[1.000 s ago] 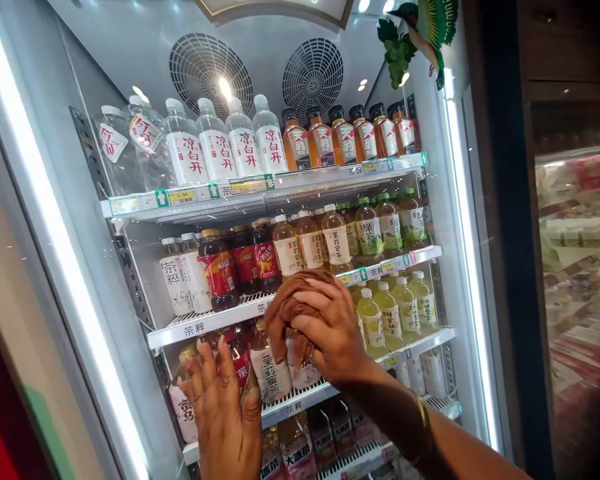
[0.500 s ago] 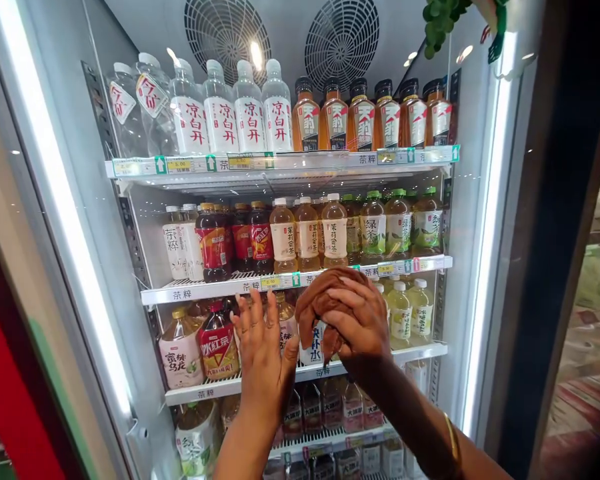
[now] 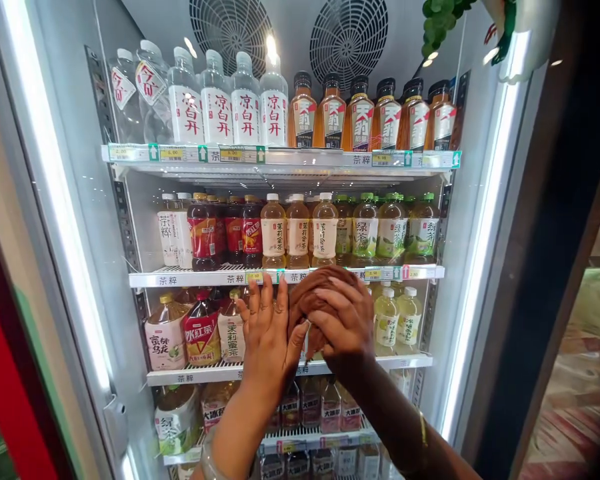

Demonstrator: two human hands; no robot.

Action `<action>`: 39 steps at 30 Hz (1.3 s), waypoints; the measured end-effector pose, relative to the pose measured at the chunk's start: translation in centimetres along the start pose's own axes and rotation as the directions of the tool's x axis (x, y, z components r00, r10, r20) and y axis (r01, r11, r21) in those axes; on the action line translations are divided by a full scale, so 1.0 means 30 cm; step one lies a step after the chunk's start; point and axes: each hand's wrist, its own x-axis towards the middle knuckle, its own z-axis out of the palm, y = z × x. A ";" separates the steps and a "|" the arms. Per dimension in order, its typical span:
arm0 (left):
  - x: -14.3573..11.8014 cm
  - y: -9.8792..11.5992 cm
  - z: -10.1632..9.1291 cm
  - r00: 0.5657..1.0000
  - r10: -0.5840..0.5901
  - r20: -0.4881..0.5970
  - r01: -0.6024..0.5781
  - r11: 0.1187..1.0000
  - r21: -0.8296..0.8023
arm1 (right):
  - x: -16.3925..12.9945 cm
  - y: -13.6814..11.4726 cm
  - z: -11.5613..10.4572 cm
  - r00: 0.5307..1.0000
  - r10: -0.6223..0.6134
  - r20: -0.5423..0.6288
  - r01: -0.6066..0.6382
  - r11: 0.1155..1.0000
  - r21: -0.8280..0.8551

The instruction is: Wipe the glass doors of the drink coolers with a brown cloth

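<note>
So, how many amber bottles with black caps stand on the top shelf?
6, all in one row on the right half of the top shelf, from the leftmost amber bottle to the rightmost amber bottle. More may be hidden behind them.

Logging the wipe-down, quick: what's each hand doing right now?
Left hand: open, flat against the glass door.
Right hand: closed on a brown cloth.

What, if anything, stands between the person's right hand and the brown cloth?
Nothing visible: the right hand already grips the bunched brown cloth, pressed against the glass fridge door, with the left hand flat beside it.
</note>
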 end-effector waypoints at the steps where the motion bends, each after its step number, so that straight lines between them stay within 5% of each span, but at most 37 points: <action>1: 0.005 0.010 0.003 1.000 0.011 0.001 -0.011 1.000 0.006 | 0.007 0.000 0.006 0.999 -0.032 0.017 0.032 0.999 0.005; 6: 0.039 0.046 -0.013 0.999 0.038 -0.015 -0.038 0.999 0.005 | 0.075 0.077 -0.029 0.998 -0.048 0.038 0.049 0.999 -0.010; 13: 0.028 0.058 -0.004 0.999 0.045 0.003 -0.045 0.999 0.022 | -0.078 0.030 -0.055 0.993 0.117 -0.001 -0.117 0.989 -0.089; 20: 0.049 0.090 -0.006 0.999 0.033 -0.022 -0.033 0.999 -0.003 | 0.073 0.124 -0.039 0.998 0.025 -0.057 -0.036 0.980 -0.197; 26: 0.042 0.099 0.004 0.999 0.042 -0.036 -0.041 0.999 0.014 | -0.045 0.102 -0.044 0.996 -0.018 -0.086 0.008 0.992 -0.123; 30: 0.050 0.111 0.014 0.997 0.067 -0.032 -0.066 0.997 0.024 | 0.004 0.108 -0.020 0.991 -0.120 -0.060 0.113 0.988 -0.106; 33: 0.051 0.112 0.008 0.998 0.059 -0.024 -0.059 0.998 0.021 | 0.060 0.169 -0.051 0.994 -0.069 -0.080 0.056 0.986 -0.154; 39: 0.043 0.107 0.018 0.999 0.039 -0.014 -0.038 0.999 0.008 | -0.036 0.170 -0.079 0.994 -0.061 -0.090 0.049 0.990 -0.130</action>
